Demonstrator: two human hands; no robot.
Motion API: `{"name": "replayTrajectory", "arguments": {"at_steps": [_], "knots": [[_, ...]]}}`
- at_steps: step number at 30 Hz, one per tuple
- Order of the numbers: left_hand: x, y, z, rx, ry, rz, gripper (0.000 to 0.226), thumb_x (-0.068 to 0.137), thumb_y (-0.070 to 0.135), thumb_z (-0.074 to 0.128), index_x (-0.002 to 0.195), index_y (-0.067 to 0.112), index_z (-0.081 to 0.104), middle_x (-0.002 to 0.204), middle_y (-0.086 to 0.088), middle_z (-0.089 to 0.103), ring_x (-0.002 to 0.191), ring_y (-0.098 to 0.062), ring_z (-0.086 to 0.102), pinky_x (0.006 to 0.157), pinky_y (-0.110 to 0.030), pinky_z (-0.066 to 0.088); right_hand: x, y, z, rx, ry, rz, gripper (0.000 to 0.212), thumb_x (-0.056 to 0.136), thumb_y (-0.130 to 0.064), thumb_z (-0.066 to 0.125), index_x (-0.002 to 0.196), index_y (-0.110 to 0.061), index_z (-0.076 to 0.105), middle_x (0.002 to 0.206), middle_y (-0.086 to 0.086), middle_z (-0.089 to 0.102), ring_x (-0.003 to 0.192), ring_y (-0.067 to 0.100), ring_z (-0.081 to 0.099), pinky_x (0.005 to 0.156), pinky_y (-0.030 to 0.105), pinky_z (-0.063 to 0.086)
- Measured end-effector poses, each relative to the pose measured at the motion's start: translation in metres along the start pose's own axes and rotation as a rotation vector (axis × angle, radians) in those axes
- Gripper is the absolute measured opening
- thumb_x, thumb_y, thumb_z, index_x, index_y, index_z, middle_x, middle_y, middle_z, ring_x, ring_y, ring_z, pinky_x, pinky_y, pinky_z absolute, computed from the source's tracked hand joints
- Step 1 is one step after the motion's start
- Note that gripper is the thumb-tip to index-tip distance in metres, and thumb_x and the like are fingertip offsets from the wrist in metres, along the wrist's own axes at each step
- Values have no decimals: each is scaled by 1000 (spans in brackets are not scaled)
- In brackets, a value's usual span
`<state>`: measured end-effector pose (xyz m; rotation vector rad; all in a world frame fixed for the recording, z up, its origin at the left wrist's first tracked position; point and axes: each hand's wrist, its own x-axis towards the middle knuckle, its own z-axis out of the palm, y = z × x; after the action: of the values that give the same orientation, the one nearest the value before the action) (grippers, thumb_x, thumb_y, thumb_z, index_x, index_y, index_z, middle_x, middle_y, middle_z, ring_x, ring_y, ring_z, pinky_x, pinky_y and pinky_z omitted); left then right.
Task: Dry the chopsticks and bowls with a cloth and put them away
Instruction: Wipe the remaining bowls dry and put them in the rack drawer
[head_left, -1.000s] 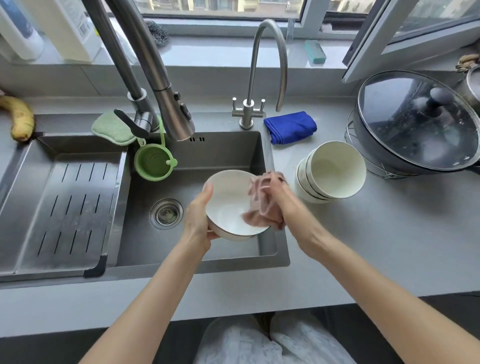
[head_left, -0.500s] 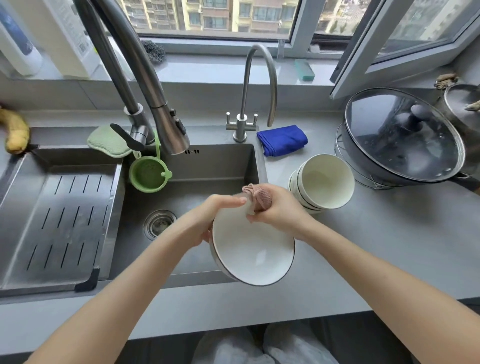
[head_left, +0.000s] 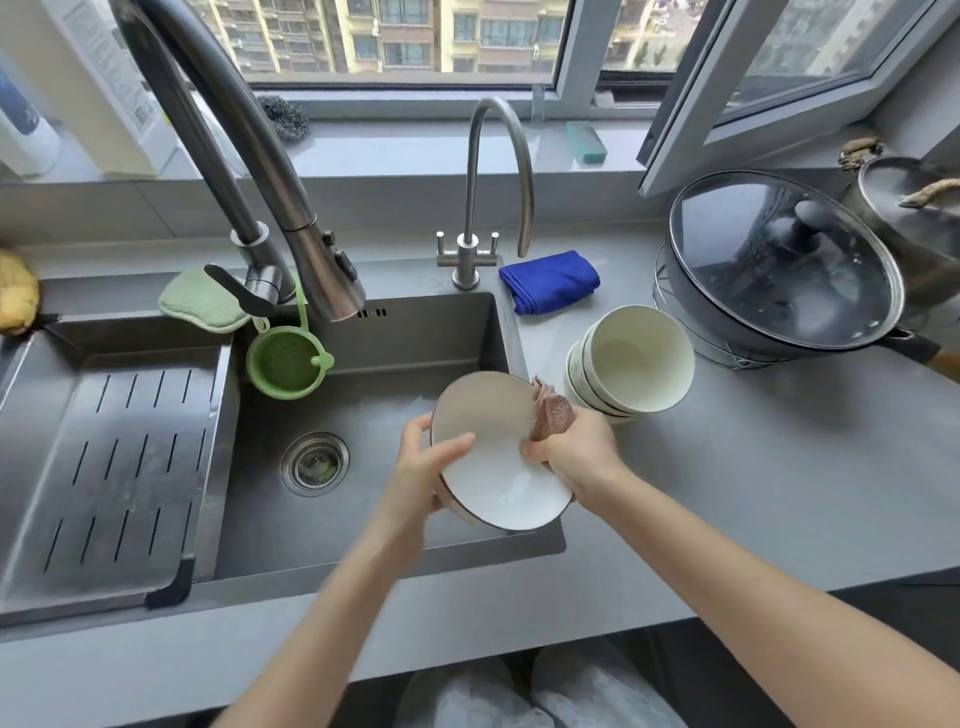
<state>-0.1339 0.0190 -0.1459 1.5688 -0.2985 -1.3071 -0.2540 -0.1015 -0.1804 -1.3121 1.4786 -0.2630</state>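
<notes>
Frame centre: left hand (head_left: 415, 480) grips bowl (head_left: 493, 452) by rim; right hand (head_left: 576, 457) clutches cloth (head_left: 551, 415) against bowl's right edge. Stacked bowls (head_left: 631, 361) just right; sink (head_left: 363, 395) beneath.

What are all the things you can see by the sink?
sink: 1, steel, set in the counter
big tap: 1, steel, behind the sink
small tap: 1, steel, behind the sink
slotted tray: 1, steel, sink's left side
green strainer: 1, green, hanging by big tap
green pad: 1, green, beside big tap
held bowl: 1, white, over sink's right edge
pink cloth: 1, pink, against held bowl's rim
stacked bowls: one stack, number unclear, white, counter right of sink
blue cloth: 1, blue, counter near small tap
lidded pan: 1, dark, counter's far right
banana: 1, yellow, far left
left hand: 1, grips held bowl
right hand: 1, grips pink cloth
</notes>
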Motion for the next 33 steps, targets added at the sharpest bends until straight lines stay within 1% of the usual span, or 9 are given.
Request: {"name": "replayTrajectory", "arguments": {"at_steps": [3, 7, 11, 15, 19, 23, 27, 30, 33], "knots": [[19, 31, -30, 129, -315, -234, 45, 66, 36, 60, 108, 23, 64, 98, -7, 69, 89, -27, 62, 73, -35, 52, -3, -24, -11, -316, -160, -234, 24, 54, -8, 76, 77, -12, 70, 68, -1, 59, 63, 17, 55, 64, 31, 47], [24, 38, -17, 162, -168, -196, 43, 55, 21, 54, 95, 9, 66, 88, -14, 65, 78, -31, 59, 69, -34, 45, -3, -59, -9, -489, -235, -397, 17, 61, -9, 77, 69, -17, 65, 61, -3, 51, 58, 15, 48, 59, 26, 39], [26, 36, -8, 88, 54, -142, 47, 50, 20, 48, 94, 8, 60, 90, -13, 55, 71, -30, 53, 48, -25, 44, 3, -62, -11, -114, -263, -151, 17, 67, 3, 74, 79, -9, 69, 65, 0, 55, 54, 9, 54, 56, 19, 46], [33, 25, 0, -40, 369, 93, 22, 54, 19, 44, 72, 14, 56, 77, -3, 53, 79, -29, 48, 69, -37, 39, -8, -35, 19, 342, -151, 314, 20, 79, 11, 59, 95, -1, 60, 91, 17, 64, 61, 27, 59, 44, 33, 51], [19, 1, 28, -63, 585, 267, 59, 64, 21, 41, 120, 28, 56, 105, 13, 57, 104, -15, 52, 89, -32, 41, -23, -18, 60, 725, 36, 499, 26, 77, 21, 48, 88, -1, 55, 77, 15, 60, 56, 28, 57, 56, 45, 53], [24, -4, -3, 239, 266, 156, 53, 67, 21, 48, 120, 25, 52, 105, 4, 58, 98, -21, 54, 80, -34, 45, -25, -5, 52, 555, 93, 463, 18, 72, 20, 49, 81, 5, 55, 72, 16, 63, 45, 32, 60, 55, 39, 47], [34, 38, -50, 319, -174, -200, 54, 57, 28, 62, 110, 21, 63, 111, -12, 66, 99, -36, 64, 87, -48, 54, -16, -13, 30, 55, 36, 150, 11, 78, 3, 58, 79, -8, 61, 90, 12, 65, 80, 34, 65, 51, 35, 54], [31, 39, -54, 277, -191, -266, 55, 55, 19, 63, 108, 7, 64, 99, -15, 70, 93, -36, 65, 91, -46, 47, -18, -42, 20, -424, -118, -164, 22, 72, -3, 62, 56, -14, 50, 61, 4, 53, 63, 25, 54, 49, 23, 38], [25, 33, -47, 203, -77, -231, 54, 55, 16, 53, 107, 4, 61, 105, -20, 66, 93, -40, 62, 85, -48, 50, -17, -52, 17, -365, -152, -160, 18, 57, -5, 67, 54, -15, 53, 56, 2, 50, 59, 23, 49, 55, 25, 36]]}}
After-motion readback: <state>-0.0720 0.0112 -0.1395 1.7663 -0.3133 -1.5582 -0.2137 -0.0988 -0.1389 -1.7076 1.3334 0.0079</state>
